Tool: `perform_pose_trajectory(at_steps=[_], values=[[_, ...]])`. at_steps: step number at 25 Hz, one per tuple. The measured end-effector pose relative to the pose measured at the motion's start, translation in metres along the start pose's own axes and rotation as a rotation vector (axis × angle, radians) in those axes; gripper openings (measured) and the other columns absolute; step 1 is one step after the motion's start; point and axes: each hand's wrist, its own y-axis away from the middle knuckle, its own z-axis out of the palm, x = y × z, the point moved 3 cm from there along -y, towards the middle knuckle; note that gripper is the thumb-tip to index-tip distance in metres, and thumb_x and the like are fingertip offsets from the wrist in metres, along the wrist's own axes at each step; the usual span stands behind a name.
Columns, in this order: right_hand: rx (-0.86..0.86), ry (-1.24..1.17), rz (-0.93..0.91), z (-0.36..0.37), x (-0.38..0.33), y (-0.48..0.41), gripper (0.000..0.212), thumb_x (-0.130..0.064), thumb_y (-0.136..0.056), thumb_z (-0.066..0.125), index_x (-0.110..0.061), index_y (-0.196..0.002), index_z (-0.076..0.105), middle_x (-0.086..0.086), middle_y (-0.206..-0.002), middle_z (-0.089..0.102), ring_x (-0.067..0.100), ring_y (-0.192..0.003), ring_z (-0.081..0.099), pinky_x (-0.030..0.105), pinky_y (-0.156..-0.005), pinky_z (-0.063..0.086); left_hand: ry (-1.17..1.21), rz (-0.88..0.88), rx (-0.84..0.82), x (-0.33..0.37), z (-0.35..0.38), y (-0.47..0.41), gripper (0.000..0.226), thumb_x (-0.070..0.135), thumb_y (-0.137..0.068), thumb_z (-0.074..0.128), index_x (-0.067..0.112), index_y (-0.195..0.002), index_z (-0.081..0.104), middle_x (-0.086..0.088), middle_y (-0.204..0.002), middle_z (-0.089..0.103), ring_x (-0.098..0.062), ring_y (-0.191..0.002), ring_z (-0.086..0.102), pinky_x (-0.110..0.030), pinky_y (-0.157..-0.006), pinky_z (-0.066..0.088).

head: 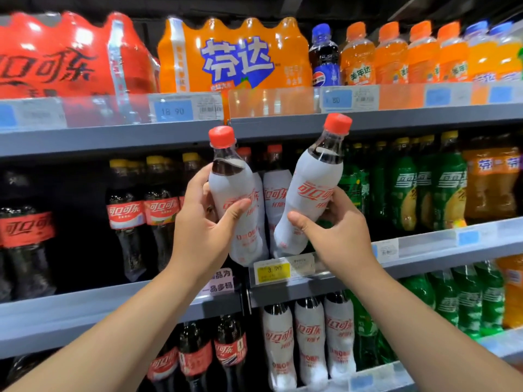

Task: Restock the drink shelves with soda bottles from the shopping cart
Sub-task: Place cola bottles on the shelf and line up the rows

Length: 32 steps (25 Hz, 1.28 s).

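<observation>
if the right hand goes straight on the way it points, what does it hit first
Likely the shelved white bottle, standing just behind the held bottle in the right hand, though depth is unclear.

Two hands (198,236) (339,233), two held white cola bottles (235,182) (311,188).

Grey metal shelving (113,141), several tiers. Clear price rail (271,101) along upper edge (blue tags (173,111); one yellow tag (278,270) lower down). Dark ceiling (254,7) overhead.
</observation>
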Motion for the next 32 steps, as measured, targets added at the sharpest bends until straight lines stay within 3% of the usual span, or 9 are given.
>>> perform_pose_trajectory(at_steps=[4,9,14,19,22,27,32], values=[[-0.034,0.017,0.005,0.005,0.006,-0.002,0.047,-0.022,-0.079,0.087,-0.036,-0.117,0.064,-0.026,-0.104,0.073,-0.006,-0.096,0.069,0.010,-0.077,0.054,-0.031,-0.012,-0.041,-0.007,0.009,0.002,0.067,0.042,-0.089,0.071,0.025,-0.147,0.043,0.015,-0.126,0.065,-0.008,-0.117,0.064,-0.027,-0.093,0.055],[-0.090,0.134,0.066,0.010,0.019,0.003,0.053,-0.031,-0.077,0.087,-0.041,-0.122,0.061,-0.027,-0.104,0.072,-0.011,-0.097,0.066,0.009,-0.079,0.054,-0.111,-0.033,-0.085,-0.015,0.019,0.010,0.066,0.041,-0.088,0.068,0.028,-0.148,0.042,0.017,-0.131,0.062,-0.003,-0.121,0.060,-0.032,-0.099,0.053],[-0.145,0.201,0.102,0.008,0.022,-0.004,0.047,-0.037,-0.080,0.084,-0.048,-0.115,0.055,-0.029,-0.104,0.068,-0.016,-0.097,0.062,0.007,-0.078,0.047,-0.199,-0.058,-0.068,-0.019,0.020,0.003,0.059,0.044,-0.091,0.065,0.025,-0.144,0.046,0.022,-0.118,0.065,0.008,-0.108,0.061,-0.012,-0.086,0.051],[-0.183,0.250,0.098,0.012,0.023,-0.007,0.053,-0.037,-0.081,0.083,-0.048,-0.123,0.052,-0.034,-0.107,0.062,-0.017,-0.101,0.057,0.008,-0.082,0.043,-0.201,-0.158,-0.078,-0.021,0.028,-0.001,0.040,0.045,-0.091,0.064,0.033,-0.126,0.051,0.021,-0.102,0.066,0.013,-0.095,0.063,-0.007,-0.071,0.051],[-0.178,0.295,0.113,0.013,0.024,-0.010,0.049,-0.041,-0.081,0.082,-0.048,-0.118,0.051,-0.036,-0.100,0.060,-0.022,-0.092,0.055,0.003,-0.072,0.042,-0.226,-0.229,-0.080,-0.022,0.032,-0.007,0.021,0.048,-0.090,0.061,0.042,-0.102,0.046,0.018,-0.095,0.065,0.017,-0.086,0.061,-0.006,-0.064,0.049],[-0.163,0.390,0.139,0.020,0.028,-0.015,0.039,-0.049,-0.081,0.080,-0.037,-0.099,0.048,-0.024,-0.095,0.061,-0.011,-0.083,0.057,0.010,-0.060,0.041,-0.310,-0.272,-0.035,-0.025,0.033,-0.008,0.025,0.048,-0.092,0.062,0.027,-0.091,0.048,0.005,-0.083,0.064,-0.003,-0.075,0.062,-0.016,-0.055,0.047],[-0.149,0.428,0.121,0.024,0.029,-0.012,0.035,-0.049,-0.084,0.077,-0.037,-0.095,0.046,-0.027,-0.090,0.054,-0.026,-0.078,0.051,0.006,-0.053,0.041,-0.373,-0.270,-0.007,-0.035,0.032,-0.009,0.040,0.057,-0.092,0.058,0.017,-0.098,0.051,-0.010,-0.088,0.061,-0.024,-0.079,0.057,-0.026,-0.059,0.036]])
